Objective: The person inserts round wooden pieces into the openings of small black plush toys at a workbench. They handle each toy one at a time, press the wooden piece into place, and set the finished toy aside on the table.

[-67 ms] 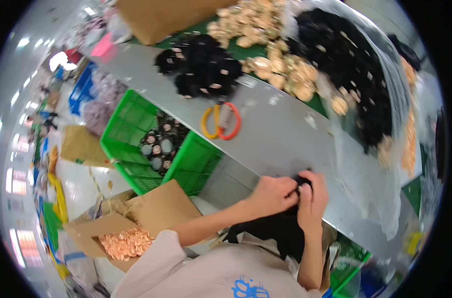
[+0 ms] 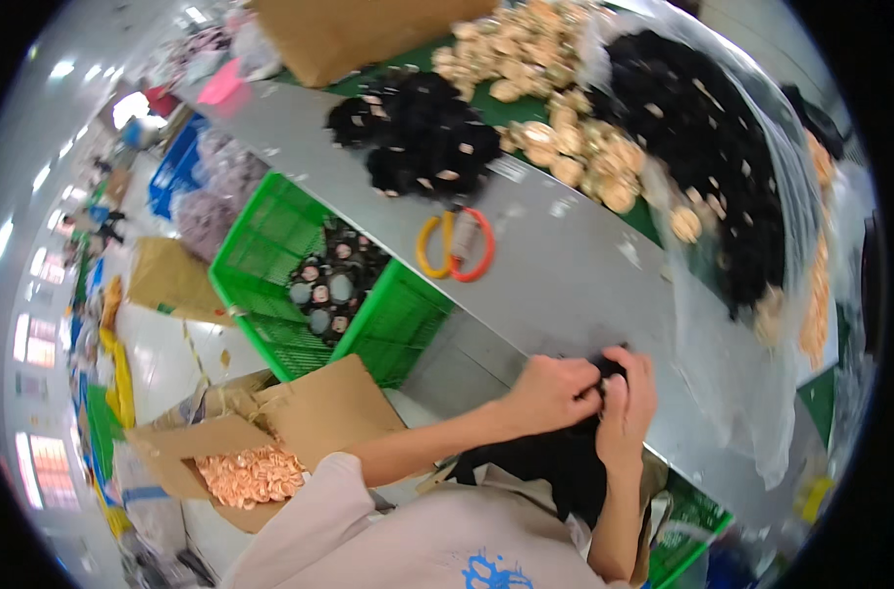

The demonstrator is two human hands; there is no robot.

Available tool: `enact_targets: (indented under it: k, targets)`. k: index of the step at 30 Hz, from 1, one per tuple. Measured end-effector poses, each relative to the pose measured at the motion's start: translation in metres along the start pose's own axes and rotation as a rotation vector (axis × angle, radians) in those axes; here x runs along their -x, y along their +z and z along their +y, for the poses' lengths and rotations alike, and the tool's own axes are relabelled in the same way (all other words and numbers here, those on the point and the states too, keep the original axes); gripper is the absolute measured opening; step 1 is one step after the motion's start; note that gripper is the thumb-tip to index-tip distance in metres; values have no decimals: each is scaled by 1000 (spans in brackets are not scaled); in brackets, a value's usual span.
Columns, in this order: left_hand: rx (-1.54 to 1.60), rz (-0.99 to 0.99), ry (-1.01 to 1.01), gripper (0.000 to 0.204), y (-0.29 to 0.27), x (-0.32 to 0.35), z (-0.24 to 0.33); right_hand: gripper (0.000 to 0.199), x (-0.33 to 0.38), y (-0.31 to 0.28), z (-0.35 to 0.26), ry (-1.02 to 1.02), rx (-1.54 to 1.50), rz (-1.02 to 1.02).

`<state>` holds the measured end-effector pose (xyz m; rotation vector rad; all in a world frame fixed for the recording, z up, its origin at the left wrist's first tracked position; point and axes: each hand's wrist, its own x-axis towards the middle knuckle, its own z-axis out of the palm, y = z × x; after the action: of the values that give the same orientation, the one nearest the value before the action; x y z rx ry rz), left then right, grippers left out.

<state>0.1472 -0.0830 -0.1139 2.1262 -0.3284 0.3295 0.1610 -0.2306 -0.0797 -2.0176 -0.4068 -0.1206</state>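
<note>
Far out to the left of the hands, down low, an open cardboard box (image 2: 270,442) brims with coppery round pieces (image 2: 252,475), and up beyond it a green crate (image 2: 300,265) carries dark badge-like discs (image 2: 331,282). Now the left hand (image 2: 550,393): fingers curled tight, pinching a small black piece (image 2: 609,368) right at the edge of the grey table (image 2: 565,265). Pressed against it from the other side, the right hand (image 2: 629,407), thumb and fingers closed on that same piece. Both grip it together, over dark cloth (image 2: 555,461) hanging just below the wrists.

The worry? That piece sits beyond the table edge; one slipped pinch and it likely falls into the lap or to the floor. Above the hands, orange and yellow rings (image 2: 454,245) lie loose. Off to the right, a clear plastic bag (image 2: 751,196) of black and tan pieces slumps toward the right hand; a careless elbow could spill it.
</note>
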Motion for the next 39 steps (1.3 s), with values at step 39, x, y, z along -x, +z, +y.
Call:
enact_targets:
  k: [39]
  targets:
    - [181, 164, 54, 20, -80, 44, 3, 12, -22, 46, -84, -65, -24, -185]
